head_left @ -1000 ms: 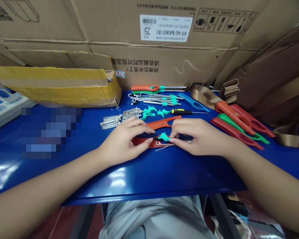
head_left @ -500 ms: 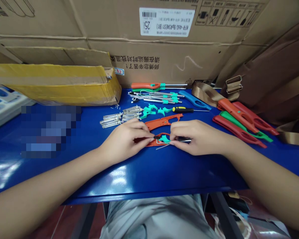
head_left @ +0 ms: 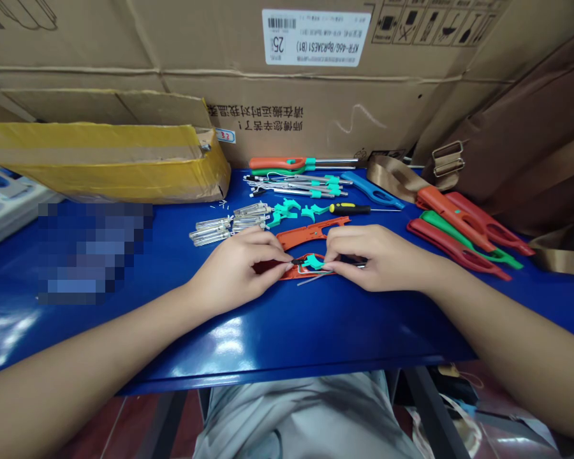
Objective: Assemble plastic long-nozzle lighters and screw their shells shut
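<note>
My left hand (head_left: 242, 264) and my right hand (head_left: 370, 256) meet over an orange-red plastic handle shell (head_left: 296, 273) lying on the blue table (head_left: 287, 325). The left thumb and fingers pinch the shell's left part. My right fingers pinch a teal plastic trigger piece (head_left: 312, 261) with a thin metal rod (head_left: 316, 276) set into the shell. A second orange shell half (head_left: 310, 232) lies just behind the hands.
Behind lie metal clips (head_left: 229, 226), loose teal pieces (head_left: 287, 212), a yellow-handled screwdriver (head_left: 351, 208), metal rods (head_left: 296, 187) and a blue shell (head_left: 370, 189). Red, orange and green handle shells (head_left: 459, 239) lie right. A yellow-taped box (head_left: 105, 159) and cardboard cartons (head_left: 287, 76) stand behind.
The teal piece has come down from above the shell into it. Both hands have stayed closed in nearly the same place.
</note>
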A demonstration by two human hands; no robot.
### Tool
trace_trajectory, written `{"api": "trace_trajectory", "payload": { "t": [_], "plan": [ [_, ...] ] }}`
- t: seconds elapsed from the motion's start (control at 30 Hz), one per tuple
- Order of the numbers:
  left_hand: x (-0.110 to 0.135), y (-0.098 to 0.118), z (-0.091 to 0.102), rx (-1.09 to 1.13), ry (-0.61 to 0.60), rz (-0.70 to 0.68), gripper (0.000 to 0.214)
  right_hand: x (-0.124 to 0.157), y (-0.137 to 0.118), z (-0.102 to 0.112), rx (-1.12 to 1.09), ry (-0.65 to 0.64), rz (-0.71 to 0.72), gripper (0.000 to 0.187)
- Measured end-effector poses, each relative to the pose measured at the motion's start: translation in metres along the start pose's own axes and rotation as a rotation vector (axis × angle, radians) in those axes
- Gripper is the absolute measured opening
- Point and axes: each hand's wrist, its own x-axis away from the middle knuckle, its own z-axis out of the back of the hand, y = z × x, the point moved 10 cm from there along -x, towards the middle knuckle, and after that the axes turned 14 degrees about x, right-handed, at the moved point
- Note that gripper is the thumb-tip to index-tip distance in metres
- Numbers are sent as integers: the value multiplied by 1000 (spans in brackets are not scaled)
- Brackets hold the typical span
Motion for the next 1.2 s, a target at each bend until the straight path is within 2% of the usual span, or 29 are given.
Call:
{"api": "trace_trajectory", "payload": {
  "t": [0.33,0.63,1.2],
  "plan": [
    [0,-3,2,28,8,30,10,0,0,-7,-50,-42,-8,9],
    [-1,2,2,28,9,10,11,0,-3,-3,-47,-16,2,9],
    [0,-2,2,21,14,10,11,-2,-1,-4,-50,12,-26,14]
  ]
}}
